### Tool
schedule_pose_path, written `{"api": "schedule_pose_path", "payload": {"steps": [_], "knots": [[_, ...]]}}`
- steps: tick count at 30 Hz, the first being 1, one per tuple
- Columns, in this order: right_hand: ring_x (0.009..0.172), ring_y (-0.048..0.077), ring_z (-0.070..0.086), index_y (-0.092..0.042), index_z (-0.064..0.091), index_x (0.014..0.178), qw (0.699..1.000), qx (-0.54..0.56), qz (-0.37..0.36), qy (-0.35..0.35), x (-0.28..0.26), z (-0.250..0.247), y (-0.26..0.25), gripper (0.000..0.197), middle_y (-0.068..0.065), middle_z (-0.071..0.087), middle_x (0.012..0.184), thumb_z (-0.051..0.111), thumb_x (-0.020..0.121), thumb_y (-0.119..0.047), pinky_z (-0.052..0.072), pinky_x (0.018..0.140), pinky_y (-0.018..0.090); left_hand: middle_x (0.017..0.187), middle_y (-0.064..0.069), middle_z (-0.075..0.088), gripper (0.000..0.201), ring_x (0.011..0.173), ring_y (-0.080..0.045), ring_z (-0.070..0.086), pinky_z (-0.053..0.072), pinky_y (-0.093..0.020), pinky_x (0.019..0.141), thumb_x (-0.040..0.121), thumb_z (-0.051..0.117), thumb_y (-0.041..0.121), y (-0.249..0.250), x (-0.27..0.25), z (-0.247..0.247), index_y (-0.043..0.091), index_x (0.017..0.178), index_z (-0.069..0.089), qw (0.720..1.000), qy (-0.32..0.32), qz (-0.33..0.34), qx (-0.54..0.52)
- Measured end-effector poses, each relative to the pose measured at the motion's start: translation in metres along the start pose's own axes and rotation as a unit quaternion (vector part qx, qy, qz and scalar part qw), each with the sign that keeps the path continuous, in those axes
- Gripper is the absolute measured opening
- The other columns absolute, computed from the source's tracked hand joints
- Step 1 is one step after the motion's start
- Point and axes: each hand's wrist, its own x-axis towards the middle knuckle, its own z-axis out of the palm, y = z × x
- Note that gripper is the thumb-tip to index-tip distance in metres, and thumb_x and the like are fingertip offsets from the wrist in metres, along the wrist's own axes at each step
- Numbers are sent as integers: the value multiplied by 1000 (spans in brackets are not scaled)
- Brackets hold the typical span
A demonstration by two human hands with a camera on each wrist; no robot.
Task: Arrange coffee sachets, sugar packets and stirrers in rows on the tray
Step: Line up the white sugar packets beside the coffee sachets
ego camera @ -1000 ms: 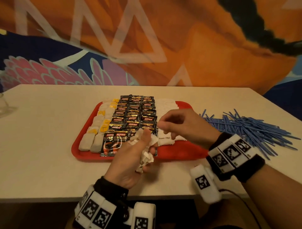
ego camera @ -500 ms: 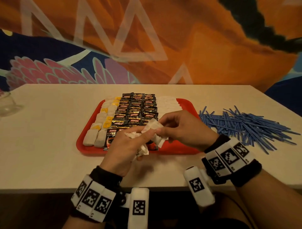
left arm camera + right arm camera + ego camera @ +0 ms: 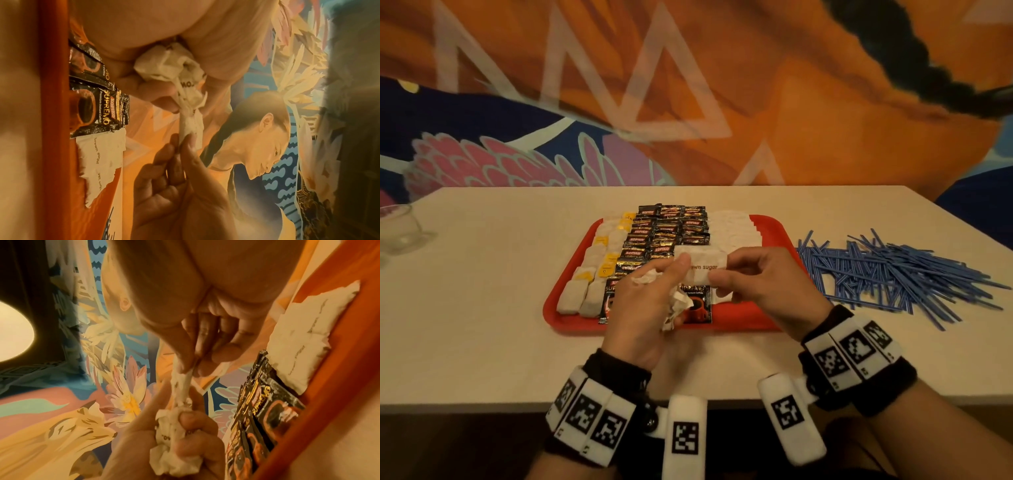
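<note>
Your left hand [image 3: 643, 305] holds a crumpled bunch of sugar packets [image 3: 678, 306] in a closed grip, above the near edge of the red tray [image 3: 774, 226]. Your right hand [image 3: 763, 284] pinches one brown sugar packet [image 3: 703, 262] by its end between thumb and fingertips. The step in hand appears to be separating a single packet. Next, lay it flat at the near end of the white row [image 3: 732, 229], beside the coffee sachets [image 3: 664, 233]. The stirrers [image 3: 893, 270] lie unsorted on the table [image 3: 482, 291].
</note>
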Motion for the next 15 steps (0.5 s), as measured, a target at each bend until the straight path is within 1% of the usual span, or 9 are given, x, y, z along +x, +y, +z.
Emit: {"api": "schedule_pose_path", "payload": {"steps": [2, 3, 5, 7, 9, 12, 13, 15], "knots": [[65, 12, 66, -7, 72, 81, 999, -23, 12, -30, -1, -3, -2, 8, 5, 71, 71, 77, 81, -13, 50, 56, 23, 72, -11, 66, 22, 52, -21, 52, 37, -24, 43, 66, 77, 39, -1, 0, 2, 19, 77, 77, 1000, 7, 18, 8], [65, 12, 66, -9, 72, 78, 999, -29, 15, -39, -2, -4, -3, 9, 4, 71, 70, 77, 82, -15, 50, 56, 23, 72, -12, 67, 24, 53, -22, 53, 38, -25, 45, 67, 77, 40, -2, 0, 3, 18, 78, 77, 999, 10, 27, 15], [63, 11, 67, -5, 71, 79, 998, -38, 15, -41, -2, -6, -5, 12, 5, 71, 68, 76, 82, -16, 49, 54, 22, 72, -14, 67, 24, 56, -24, 55, 42, -28, 49, 70, 78, 40, -4, 0, 6, 17, 78, 77, 999, 16, 38, 30], [61, 11, 67, -1, 70, 80, 997, -61, 10, -35, 1, -12, -9, 15, 7, 70, 67, 76, 83, -14, 49, 52, 21, 73, -16, 68, 19, 61, -26, 58, 47, -33, 55, 78, 78, 36, -6, 2, 9, 17, 75, 77, 998, 34, 43, 38], [61, 11, 67, 0, 69, 78, 995, -97, 15, -25, 7, -23, -10, 17, 9, 71, 69, 75, 84, -15, 49, 53, 23, 73, -13, 67, 18, 63, -25, 57, 46, -32, 56, 84, 76, 33, -8, 3, 9, 17, 75, 76, 996, 56, 44, 46], [65, 11, 68, 4, 69, 85, 984, -166, 63, 8, 23, -52, -4, 22, 6, 72, 71, 74, 86, -17, 51, 60, 29, 71, 0, 69, 22, 63, -18, 56, 43, -31, 57, 86, 73, 38, -7, 5, 5, 16, 81, 76, 996, 59, 34, 57], [67, 14, 69, 3, 71, 86, 978, -191, 82, 12, 29, -61, 0, 21, 5, 73, 73, 74, 86, -17, 54, 64, 31, 71, 2, 69, 22, 62, -15, 56, 42, -30, 56, 86, 73, 38, -7, 4, 4, 17, 80, 76, 997, 55, 25, 53], [79, 25, 72, -3, 75, 85, 962, -246, 116, 4, 38, -74, 10, 16, 8, 74, 79, 76, 85, -19, 58, 78, 39, 69, 4, 68, 21, 55, -12, 54, 40, -26, 48, 87, 71, 37, -6, 3, 2, 19, 78, 75, 998, 51, 8, 38]]}}
